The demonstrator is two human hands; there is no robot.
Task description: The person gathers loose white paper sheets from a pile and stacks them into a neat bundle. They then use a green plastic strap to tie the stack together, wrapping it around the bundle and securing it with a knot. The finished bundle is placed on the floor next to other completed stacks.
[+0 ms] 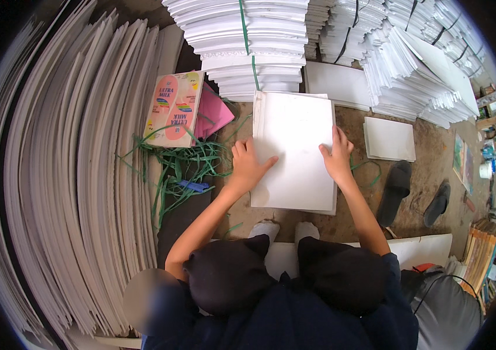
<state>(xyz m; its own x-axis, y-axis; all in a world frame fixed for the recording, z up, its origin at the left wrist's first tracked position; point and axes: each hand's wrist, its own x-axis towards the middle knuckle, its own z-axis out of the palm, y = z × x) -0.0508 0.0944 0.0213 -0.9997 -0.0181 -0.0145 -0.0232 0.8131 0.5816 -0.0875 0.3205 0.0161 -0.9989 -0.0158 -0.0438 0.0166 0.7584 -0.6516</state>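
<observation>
A small stack of white rectangular boards lies in front of my feet, its edges slightly out of line at the top and right. My left hand grips its left edge, thumb laid over the top board and fingers along the side. On the opposite edge, my right hand holds it the same way, thumb on top and fingers at the side. A faint brownish mark shows near the stack's lower left corner. The undersides of the boards are hidden.
A tall strapped stack of white boards stands ahead. Upright sheets fill the left, beside a printed carton piece and tangled green strapping. Rightward lie a smaller white stack and dark slippers.
</observation>
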